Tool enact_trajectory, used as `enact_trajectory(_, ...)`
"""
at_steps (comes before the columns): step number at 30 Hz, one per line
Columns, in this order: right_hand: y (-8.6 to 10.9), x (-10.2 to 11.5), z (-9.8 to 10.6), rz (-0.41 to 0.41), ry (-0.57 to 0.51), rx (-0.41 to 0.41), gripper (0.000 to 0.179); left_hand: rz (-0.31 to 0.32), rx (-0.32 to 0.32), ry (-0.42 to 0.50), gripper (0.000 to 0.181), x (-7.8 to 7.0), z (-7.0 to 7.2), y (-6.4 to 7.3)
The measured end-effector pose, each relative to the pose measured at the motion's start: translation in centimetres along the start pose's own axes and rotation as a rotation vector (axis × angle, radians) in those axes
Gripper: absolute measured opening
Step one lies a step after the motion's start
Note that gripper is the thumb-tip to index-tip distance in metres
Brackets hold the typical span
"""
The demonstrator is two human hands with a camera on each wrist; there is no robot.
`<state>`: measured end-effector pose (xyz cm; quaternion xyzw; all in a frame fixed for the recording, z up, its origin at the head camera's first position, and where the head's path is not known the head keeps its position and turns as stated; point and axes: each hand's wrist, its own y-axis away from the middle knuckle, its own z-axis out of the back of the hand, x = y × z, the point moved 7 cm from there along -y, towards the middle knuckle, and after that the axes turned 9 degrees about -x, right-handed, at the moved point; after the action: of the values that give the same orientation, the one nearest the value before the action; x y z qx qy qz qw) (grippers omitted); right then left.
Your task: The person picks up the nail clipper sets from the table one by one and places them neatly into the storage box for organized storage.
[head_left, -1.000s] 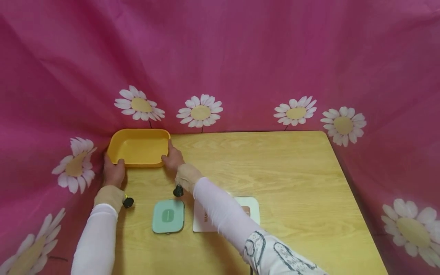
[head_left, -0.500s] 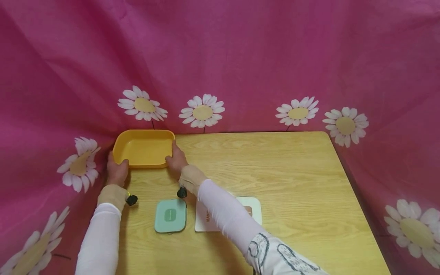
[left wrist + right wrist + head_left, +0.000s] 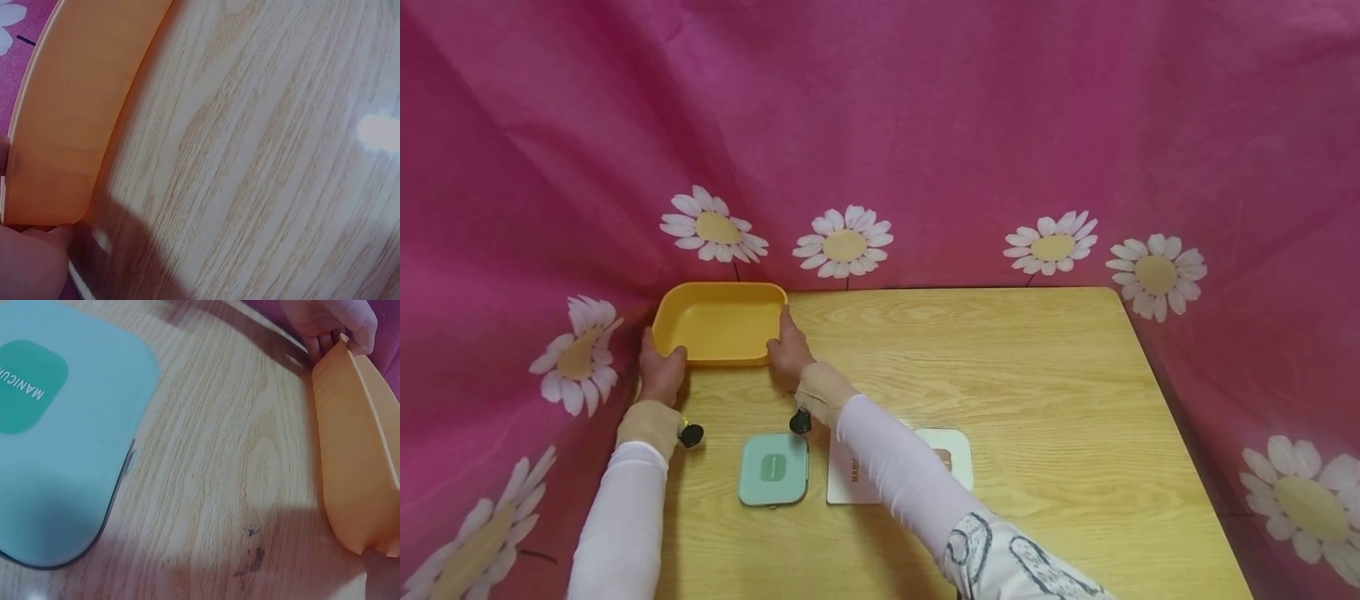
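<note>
A yellow, shallow rectangular tray [image 3: 722,327] sits at the far left corner of the table. My left hand [image 3: 662,375] grips its near left corner, thumb hooked over the rim. At the right end my right hand [image 3: 790,350] holds the rim with the thumb on the near side. The left wrist view shows the tray's outer wall [image 3: 84,112] low over the wood, part of the left hand [image 3: 31,262] at its end. In the right wrist view, fingers of the left hand [image 3: 340,325] pinch the far corner, and a bit of the right hand [image 3: 382,578] shows below.
A mint-green square case [image 3: 773,469] marked "MANICURE" lies nearer on the wooden table [image 3: 1037,375]. Right of it, a white lettered item [image 3: 850,479] and a white rounded item [image 3: 958,458] are partly covered by my right forearm. Pink daisy curtains [image 3: 925,125] close in behind and at the sides.
The tray and both hands have shifted slightly right, a little more than the small sideways drift of the whole head view. Both hands keep their hold on the rim.
</note>
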<state>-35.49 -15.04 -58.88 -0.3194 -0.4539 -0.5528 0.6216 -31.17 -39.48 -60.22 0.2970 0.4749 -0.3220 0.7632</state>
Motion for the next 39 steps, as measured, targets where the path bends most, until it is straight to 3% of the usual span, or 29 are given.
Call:
enact_trajectory(16, 0.8, -0.6, 1.7, -0.009, -0.048, -0.017, 0.076, -0.060, 0.011, 0.007, 0.087, -1.0, -1.2, 1.5)
enact_trajectory(21, 0.7, -1.4, 2.1, -0.022, -0.051, -0.007, 0.075, -0.045, 0.035, 0.003, 0.088, -0.8, -1.8, 2.1)
enact_trajectory(28, 0.8, -2.0, 2.7, 0.042, -0.010, -0.002, 0.074, -0.014, 0.054, -0.019, 0.089, -0.3, -2.4, 2.9)
enact_trajectory(39, 1.5, -2.8, 3.9, 0.006, -0.106, 0.009, 0.073, -0.027, 0.055, -0.032, 0.090, -0.4, -3.4, 3.5)
